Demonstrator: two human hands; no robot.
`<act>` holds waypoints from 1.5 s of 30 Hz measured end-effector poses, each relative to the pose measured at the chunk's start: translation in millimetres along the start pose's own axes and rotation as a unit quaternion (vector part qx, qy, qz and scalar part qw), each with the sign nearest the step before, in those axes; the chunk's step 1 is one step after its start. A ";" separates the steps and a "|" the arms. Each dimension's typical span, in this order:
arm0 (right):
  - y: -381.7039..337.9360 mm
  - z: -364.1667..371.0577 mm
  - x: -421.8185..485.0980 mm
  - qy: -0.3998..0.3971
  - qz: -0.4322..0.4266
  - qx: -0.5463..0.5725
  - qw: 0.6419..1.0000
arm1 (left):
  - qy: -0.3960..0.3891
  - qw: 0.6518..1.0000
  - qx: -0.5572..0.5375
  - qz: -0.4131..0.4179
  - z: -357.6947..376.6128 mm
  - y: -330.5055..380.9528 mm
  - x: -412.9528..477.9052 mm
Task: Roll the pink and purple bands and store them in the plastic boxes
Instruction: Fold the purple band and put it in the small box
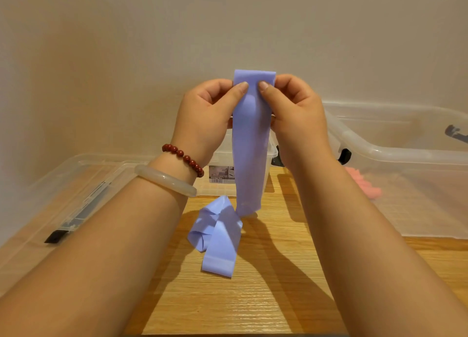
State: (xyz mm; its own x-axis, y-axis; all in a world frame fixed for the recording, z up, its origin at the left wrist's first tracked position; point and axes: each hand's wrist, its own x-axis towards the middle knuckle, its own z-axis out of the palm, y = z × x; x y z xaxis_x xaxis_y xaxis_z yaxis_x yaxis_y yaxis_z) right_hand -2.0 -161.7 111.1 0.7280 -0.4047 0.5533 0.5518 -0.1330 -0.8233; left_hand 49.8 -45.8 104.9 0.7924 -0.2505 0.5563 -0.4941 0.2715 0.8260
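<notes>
**PURPLE BAND PINCHED AT TOP END, ROLL NOT YET STARTED**

Found long flat purple elastic band (pixel 250 146) held upright by its top end, well above the wooden bench (pixel 278 286). Noted left hand (pixel 210 108) and right hand (pixel 293 114) each pinching that end between thumb and curled fingers, thumbs side by side on the near face. Traced the rest downward: hanging straight, then lying in loose folds on the bench.

Judged light, thin, limp and stretchy, probably a little tacky rather than slippery, and not fragile. Advised taking hold at the short end edge, across the full width, to start a tight, even roll. Expected to spring loose if released.

Checked 2 containers. Saw small clear plastic box with printed label (pixel 221 187) directly behind the hanging band, contents hidden by hands and band. Saw large clear plastic box (pixel 395 154) at right, open, with pink soft band (pixel 367 187) showing through its wall; rolled or not, cannot tell. Logged clear plastic lid with black clip (pixel 76 184) lying at left.
</notes>
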 end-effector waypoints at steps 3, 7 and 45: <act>-4.5 2.6 4.3 0.002 0.005 0.003 1.000 | 0.000 1.000 -0.009 0.005 0.4 5.9 5.1; -4.3 3.7 7.0 -0.006 0.016 0.010 1.000 | 0.006 1.000 -0.007 0.002 -0.8 6.3 7.6; 68.6 -6.4 -0.3 0.025 0.003 -0.082 0.996 | -0.013 0.996 -0.044 -0.081 -15.0 -60.6 -0.7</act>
State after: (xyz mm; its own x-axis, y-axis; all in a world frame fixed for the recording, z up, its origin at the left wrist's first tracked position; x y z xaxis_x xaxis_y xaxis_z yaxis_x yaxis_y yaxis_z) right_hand 33.1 -176.5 53.6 0.7074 -0.4507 0.5444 0.4708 -0.2740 -0.8386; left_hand 84.7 -48.1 53.0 0.8494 -0.3206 0.4192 -0.3265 0.3047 0.8947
